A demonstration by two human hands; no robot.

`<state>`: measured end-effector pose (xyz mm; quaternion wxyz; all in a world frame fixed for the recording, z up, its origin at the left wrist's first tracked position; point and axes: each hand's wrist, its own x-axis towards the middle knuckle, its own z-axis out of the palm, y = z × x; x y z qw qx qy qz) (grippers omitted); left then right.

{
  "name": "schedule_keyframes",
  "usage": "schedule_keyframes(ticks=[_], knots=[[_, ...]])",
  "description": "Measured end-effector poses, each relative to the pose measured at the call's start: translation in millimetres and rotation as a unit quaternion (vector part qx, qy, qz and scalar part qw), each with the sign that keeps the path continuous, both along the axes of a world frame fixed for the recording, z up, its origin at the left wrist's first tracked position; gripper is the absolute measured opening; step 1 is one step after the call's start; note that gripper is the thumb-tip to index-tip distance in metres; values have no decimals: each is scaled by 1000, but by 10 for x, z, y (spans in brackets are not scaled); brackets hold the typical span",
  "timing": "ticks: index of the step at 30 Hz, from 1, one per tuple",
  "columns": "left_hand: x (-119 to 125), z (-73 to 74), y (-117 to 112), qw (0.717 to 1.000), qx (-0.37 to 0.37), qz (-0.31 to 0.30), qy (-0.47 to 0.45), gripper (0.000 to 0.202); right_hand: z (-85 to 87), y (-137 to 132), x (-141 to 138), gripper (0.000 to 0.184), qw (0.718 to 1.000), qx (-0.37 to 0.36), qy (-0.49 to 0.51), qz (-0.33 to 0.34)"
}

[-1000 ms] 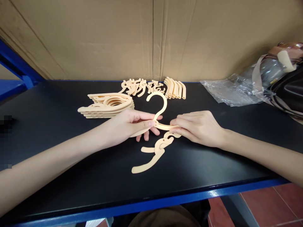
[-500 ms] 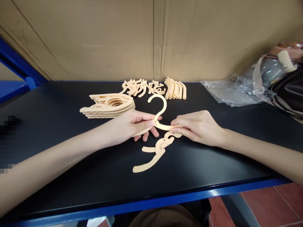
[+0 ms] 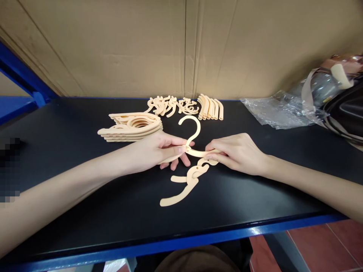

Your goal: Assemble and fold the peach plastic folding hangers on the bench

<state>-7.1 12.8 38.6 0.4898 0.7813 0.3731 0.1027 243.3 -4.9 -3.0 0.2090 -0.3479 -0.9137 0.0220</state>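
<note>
A cream-coloured hanger [image 3: 195,130] with its hook pointing up is held between both hands above the table. My left hand [image 3: 167,149] pinches it at the joint below the hook, thumb in front, the other fingers partly spread behind. One arm of the hanger runs under the left thumb. My right hand [image 3: 234,153] grips the other arm, fingers closed round its end. Just below lie loose cream hanger pieces [image 3: 181,190], curved and overlapping on the table; the right hand partly covers their upper end.
A stack of folded cream hangers [image 3: 130,130] stands behind my left hand. Farther back are a heap of small hooked pieces [image 3: 170,105] and a row of curved arms [image 3: 210,107]. At the right, clear plastic wrap [image 3: 272,111] lies by a black bag [image 3: 347,109]. The black table [image 3: 113,215] has a blue edge.
Both hands keep the same grip on the hanger. The whole view has shifted very slightly; nothing is taken up or let go.
</note>
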Motion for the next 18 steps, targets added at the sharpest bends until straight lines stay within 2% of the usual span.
schedule_keyframes(ticks=[7, 18], knots=[[-28, -47, 35, 999, -14, -10, -31, 26, -7, 14, 3, 35, 1000, -16, 8, 0], [-49, -43, 56, 999, 0, -37, 15, 31, -8, 35, 10, 36, 999, -39, 10, 31]])
